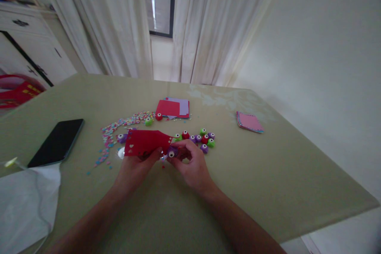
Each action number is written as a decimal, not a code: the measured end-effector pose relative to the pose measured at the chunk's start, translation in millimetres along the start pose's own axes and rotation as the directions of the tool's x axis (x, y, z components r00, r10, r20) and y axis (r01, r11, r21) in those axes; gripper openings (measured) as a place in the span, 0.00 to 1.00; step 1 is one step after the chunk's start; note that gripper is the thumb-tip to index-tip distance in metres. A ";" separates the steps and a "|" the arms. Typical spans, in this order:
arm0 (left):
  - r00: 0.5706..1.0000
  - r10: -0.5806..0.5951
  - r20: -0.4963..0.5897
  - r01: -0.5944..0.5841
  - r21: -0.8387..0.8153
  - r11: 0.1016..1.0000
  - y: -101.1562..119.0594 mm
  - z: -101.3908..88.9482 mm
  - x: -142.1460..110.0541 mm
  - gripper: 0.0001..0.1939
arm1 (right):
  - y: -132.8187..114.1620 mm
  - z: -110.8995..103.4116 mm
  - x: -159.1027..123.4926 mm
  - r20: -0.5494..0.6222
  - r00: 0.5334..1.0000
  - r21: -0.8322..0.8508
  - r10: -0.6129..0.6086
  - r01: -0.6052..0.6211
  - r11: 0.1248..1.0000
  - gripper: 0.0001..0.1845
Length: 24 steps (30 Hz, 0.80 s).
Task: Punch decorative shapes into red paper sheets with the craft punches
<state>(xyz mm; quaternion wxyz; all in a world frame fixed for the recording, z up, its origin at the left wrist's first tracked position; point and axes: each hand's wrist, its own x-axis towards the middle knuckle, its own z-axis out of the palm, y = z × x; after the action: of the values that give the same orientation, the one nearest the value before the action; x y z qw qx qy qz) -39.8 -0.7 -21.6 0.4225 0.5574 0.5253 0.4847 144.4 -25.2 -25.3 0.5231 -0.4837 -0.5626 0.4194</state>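
My left hand (pixel 133 170) holds a sheet of red paper (pixel 147 142) between thumb and fingers. Small cut-out shapes, some of them hearts, run along the paper's borders. In my right hand (pixel 193 164) is a small purple paper punch (pixel 172 152) with a round white-and-black top, set at the paper's right edge. Whether the paper sits inside its slot I cannot tell. Just beyond my right hand stand several more punches in purple, red and green, among them a green punch (pixel 211 143). Another purple punch (pixel 121 138) lies left of the red paper.
Bright confetti (pixel 114 129) curves across the table's left middle. Farther back lies a stack of red and lilac paper (pixel 168 108), with a green punch (pixel 148 121) near it. Pink punched cards (pixel 250 122) lie right. A phone (pixel 58 141) and white sheet (pixel 26 202) are left.
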 end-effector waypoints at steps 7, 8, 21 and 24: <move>1.000 0.020 -0.013 -0.019 0.081 0.997 -2.4 -1.2 -1.1 0.19 | -3.3 2.6 -2.2 -0.064 0.998 -0.013 -0.010 0.009 1.000 0.16; 1.000 0.018 -0.014 -0.017 0.075 0.997 -1.8 -1.5 -1.3 0.19 | -3.8 2.9 -2.2 -0.063 0.998 0.007 -0.002 0.003 1.000 0.16; 1.000 0.004 -0.006 -0.003 0.102 0.995 0.8 -3.0 -0.5 0.15 | -2.7 4.6 -1.8 -0.056 0.998 0.037 0.015 -0.013 0.999 0.17; 1.000 -0.013 -0.007 0.013 0.086 0.996 -1.6 -3.4 -0.3 0.14 | -3.5 3.5 -1.6 -0.054 0.999 0.005 -0.011 0.011 1.000 0.16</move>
<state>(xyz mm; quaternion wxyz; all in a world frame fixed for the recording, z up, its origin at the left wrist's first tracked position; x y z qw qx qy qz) -43.4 -1.0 -22.6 0.3996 0.5700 0.5507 0.4605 140.5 -27.3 -22.5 0.5415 -0.4905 -0.5499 0.4048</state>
